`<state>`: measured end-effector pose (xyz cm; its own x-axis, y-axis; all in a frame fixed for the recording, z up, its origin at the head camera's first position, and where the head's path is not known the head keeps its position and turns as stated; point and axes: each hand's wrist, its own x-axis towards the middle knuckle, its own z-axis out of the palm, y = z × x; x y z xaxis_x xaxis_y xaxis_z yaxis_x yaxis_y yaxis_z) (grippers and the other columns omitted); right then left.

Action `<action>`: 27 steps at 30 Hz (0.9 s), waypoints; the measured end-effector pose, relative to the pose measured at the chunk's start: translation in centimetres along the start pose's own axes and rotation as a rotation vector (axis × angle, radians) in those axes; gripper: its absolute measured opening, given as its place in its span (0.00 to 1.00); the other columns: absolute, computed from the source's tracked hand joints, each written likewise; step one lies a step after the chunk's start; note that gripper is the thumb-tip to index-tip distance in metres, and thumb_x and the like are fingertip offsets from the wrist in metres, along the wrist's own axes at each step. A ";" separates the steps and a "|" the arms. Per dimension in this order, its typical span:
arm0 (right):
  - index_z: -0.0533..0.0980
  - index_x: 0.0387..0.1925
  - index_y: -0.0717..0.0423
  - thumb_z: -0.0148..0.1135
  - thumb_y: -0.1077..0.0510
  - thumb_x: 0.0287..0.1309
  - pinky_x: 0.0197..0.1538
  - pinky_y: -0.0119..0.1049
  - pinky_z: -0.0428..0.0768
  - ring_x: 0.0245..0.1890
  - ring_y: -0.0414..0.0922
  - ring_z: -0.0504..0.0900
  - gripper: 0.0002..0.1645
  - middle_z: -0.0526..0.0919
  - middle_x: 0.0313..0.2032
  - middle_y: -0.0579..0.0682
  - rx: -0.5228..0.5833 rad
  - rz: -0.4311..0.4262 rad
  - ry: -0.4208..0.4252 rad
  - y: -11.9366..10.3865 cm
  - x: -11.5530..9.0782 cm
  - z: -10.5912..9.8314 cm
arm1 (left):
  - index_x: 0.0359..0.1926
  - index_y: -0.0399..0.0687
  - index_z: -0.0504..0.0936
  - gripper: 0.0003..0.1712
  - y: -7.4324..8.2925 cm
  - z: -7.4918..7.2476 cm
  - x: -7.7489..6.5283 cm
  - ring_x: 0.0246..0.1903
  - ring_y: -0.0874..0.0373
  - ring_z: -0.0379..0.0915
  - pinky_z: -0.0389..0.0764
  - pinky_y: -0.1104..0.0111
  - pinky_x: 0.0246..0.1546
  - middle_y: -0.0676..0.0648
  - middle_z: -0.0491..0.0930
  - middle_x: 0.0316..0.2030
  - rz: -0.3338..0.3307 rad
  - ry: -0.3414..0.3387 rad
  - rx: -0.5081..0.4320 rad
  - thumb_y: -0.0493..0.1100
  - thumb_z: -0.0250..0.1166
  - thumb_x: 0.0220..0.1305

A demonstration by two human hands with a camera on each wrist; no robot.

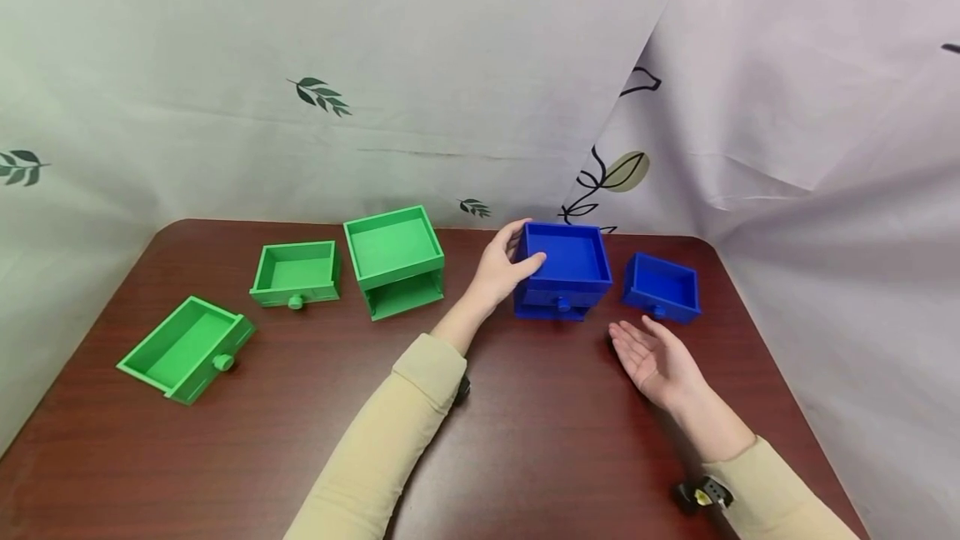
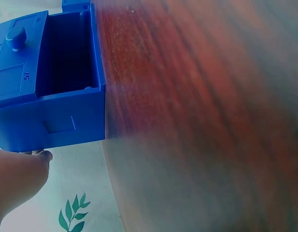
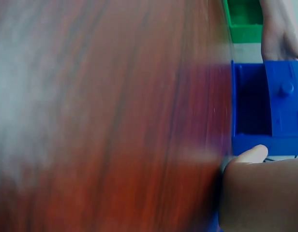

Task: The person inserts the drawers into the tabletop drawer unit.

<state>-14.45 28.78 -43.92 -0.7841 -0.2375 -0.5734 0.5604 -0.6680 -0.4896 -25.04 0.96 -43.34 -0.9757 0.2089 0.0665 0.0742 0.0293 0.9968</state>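
Over the worktop point(image 1: 525, 440), the right hand point(image 1: 663, 369) is palm up, fingers extended, just before the loose blue drawer point(image 1: 663, 283). An angled green drawer point(image 1: 180, 348) lies far left. Beyond, the left hand point(image 1: 498, 269) has its fingers clamped on the left side of the blue cabinet point(image 1: 566, 252), thumb over the rim; its upper slot holds a knobbed drawer point(image 1: 551, 294). A green cabinet point(image 1: 393, 244) stands alongside. Patterned fabric point(image 1: 450, 65) hangs behind.

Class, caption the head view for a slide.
Left grip holding a blue boxy plastic cabinet, open right grip near a blue rectangular plastic drawer.
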 end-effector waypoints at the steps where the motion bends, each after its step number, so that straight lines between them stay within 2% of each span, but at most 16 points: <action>1: 0.83 0.42 0.61 0.43 0.46 0.84 0.59 0.29 0.86 0.47 0.42 0.91 0.28 0.91 0.44 0.52 0.013 0.004 -0.016 -0.2 0.0 -0.2 | 0.78 0.46 0.68 0.38 0.0 0.0 0.0 0.76 0.43 0.66 0.68 0.51 0.80 0.38 0.71 0.74 -0.002 0.000 -0.003 0.39 0.70 0.69; 5: 0.83 0.44 0.65 0.41 0.46 0.84 0.61 0.32 0.86 0.49 0.46 0.91 0.31 0.91 0.46 0.56 0.105 0.035 -0.073 -0.9 0.0 -1.0 | 0.78 0.46 0.68 0.38 -0.1 0.0 0.0 0.76 0.43 0.66 0.68 0.51 0.80 0.38 0.71 0.74 -0.005 0.003 -0.009 0.39 0.69 0.70; 13: 0.82 0.41 0.66 0.42 0.43 0.84 0.70 0.27 0.78 0.48 0.46 0.91 0.33 0.91 0.44 0.56 0.163 0.045 0.007 -1.9 0.1 -1.4 | 0.78 0.46 0.68 0.38 0.0 0.1 0.0 0.76 0.44 0.66 0.68 0.51 0.80 0.38 0.71 0.74 -0.009 0.006 -0.012 0.39 0.70 0.70; 20: 0.83 0.42 0.70 0.41 0.42 0.84 0.72 0.25 0.75 0.48 0.48 0.91 0.37 0.91 0.45 0.59 0.236 0.055 -0.028 -2.7 0.1 -2.1 | 0.78 0.45 0.68 0.38 0.0 0.1 -0.1 0.75 0.43 0.67 0.69 0.51 0.80 0.37 0.71 0.74 -0.003 0.004 -0.021 0.38 0.69 0.69; 27: 0.83 0.40 0.71 0.39 0.40 0.84 0.74 0.26 0.74 0.48 0.50 0.91 0.40 0.91 0.44 0.61 0.236 0.062 -0.020 -3.3 0.4 -2.4 | 0.78 0.45 0.68 0.38 -0.1 0.1 0.0 0.75 0.43 0.67 0.69 0.51 0.80 0.38 0.71 0.74 -0.002 0.003 -0.030 0.38 0.69 0.69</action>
<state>-15.99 32.59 -44.10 -0.7563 -0.2954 -0.5837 0.5317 -0.7974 -0.2854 -25.02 1.04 -43.43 -0.9764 0.2059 0.0646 0.0661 0.0006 0.9978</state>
